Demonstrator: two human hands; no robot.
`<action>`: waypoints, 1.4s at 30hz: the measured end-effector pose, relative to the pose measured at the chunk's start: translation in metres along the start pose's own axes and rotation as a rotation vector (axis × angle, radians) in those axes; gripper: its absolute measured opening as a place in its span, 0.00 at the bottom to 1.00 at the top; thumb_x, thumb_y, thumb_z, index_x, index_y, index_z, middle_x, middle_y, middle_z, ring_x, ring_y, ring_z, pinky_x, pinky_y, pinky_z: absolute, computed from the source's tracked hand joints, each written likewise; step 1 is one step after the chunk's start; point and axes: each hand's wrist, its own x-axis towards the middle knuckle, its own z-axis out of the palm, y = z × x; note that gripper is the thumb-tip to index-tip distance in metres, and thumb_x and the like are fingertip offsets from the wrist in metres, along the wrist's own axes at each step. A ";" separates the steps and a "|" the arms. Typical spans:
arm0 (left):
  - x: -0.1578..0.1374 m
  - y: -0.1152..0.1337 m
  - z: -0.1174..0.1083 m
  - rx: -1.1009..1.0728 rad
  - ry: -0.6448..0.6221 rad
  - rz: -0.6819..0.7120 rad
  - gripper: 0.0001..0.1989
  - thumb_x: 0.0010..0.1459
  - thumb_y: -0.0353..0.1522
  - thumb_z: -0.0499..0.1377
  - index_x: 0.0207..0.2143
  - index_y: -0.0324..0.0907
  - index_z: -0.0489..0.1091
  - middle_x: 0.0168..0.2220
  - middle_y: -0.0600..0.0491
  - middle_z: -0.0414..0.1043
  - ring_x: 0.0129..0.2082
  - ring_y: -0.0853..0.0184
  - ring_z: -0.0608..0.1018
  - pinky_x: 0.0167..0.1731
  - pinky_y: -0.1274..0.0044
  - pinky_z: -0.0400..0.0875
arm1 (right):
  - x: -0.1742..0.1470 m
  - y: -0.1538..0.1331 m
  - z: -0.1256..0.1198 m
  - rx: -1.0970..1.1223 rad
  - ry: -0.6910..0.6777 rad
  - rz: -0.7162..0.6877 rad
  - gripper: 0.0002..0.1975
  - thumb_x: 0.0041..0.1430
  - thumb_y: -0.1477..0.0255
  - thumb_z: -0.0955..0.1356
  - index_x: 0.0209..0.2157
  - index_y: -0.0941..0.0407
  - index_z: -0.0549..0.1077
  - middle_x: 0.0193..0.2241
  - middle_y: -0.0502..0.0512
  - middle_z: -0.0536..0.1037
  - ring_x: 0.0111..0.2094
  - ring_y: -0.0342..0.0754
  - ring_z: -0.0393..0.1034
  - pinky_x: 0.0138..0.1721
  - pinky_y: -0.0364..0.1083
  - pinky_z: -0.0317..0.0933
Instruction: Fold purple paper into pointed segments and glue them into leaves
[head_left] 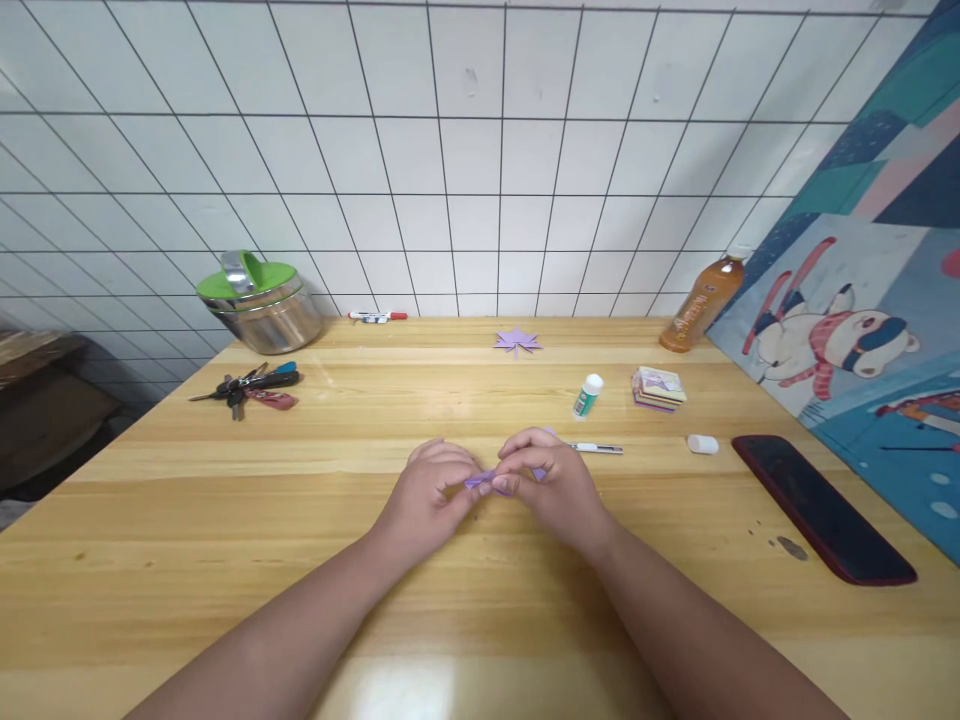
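Note:
Between my two hands is a small folded piece of purple paper (480,480), low over the wooden table. My left hand (433,492) pinches its left side with thumb and fingers. From the right, my right hand (551,490) pinches the same paper, its fingertips close to those of the left. More purple paper shows partly behind the right hand, mostly hidden by it. Just beyond that hand lies a slim white pen-like tool (596,449). A purple paper maple leaf (517,342) lies farther back near the wall.
Right of centre stand a glue stick (587,397) and a paper stack (658,388), with a white cap (703,444) and a dark phone (821,510) nearer. A tea bottle (703,305) stands back right. Keys (251,388), a green-lidded pot (262,305) and a marker (377,317) are leftward.

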 end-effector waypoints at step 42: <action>0.012 -0.062 0.000 -0.245 0.297 -0.568 0.28 0.49 0.39 0.59 0.52 0.42 0.60 0.25 0.56 0.72 0.32 0.64 0.75 0.38 0.72 0.65 | 0.010 0.026 -0.055 -0.705 -0.076 0.260 0.09 0.54 0.66 0.63 0.28 0.53 0.72 0.25 0.49 0.73 0.27 0.43 0.64 0.25 0.41 0.49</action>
